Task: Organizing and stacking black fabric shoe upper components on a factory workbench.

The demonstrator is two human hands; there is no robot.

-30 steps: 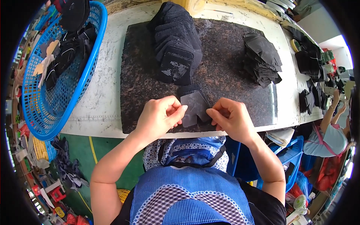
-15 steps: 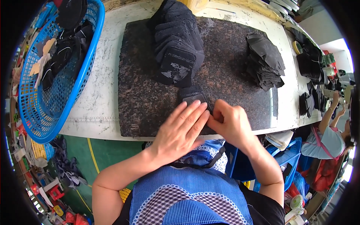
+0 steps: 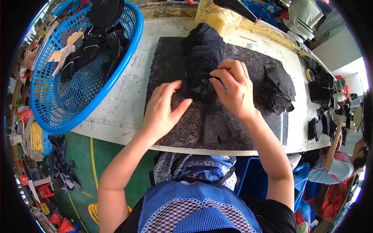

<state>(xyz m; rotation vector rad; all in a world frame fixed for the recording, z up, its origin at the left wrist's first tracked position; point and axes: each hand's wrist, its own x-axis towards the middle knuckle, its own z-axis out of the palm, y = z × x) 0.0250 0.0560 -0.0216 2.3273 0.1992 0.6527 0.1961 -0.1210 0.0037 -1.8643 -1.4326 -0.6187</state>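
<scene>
A thick stack of black fabric pieces (image 3: 205, 58) leans in overlapping layers on a dark speckled stone slab (image 3: 171, 130). At the stack's lower left is my left hand (image 3: 161, 108), open, its thumb and fingers apart with nothing in them. My right hand (image 3: 236, 89) is over the stack's right edge. Its fingers are bent, and a small gap shows between thumb and index fingertip; whether they touch a piece is unclear. Below the stack, near the slab's front edge, lies a single black piece (image 3: 215, 127) with a notch in its lower edge.
A pile of flat black pieces (image 3: 279, 87) lies on the slab's right side. At left, a blue plastic basket (image 3: 87, 110) holds black items and paper scraps. A yellowish block (image 3: 217, 17) stands behind the slab. Another person (image 3: 334, 163) is at far right.
Both hands have left the single piece by the slab's front edge, moving up and apart to the stack's two sides. The single piece is now uncovered. The whole view has shifted.
</scene>
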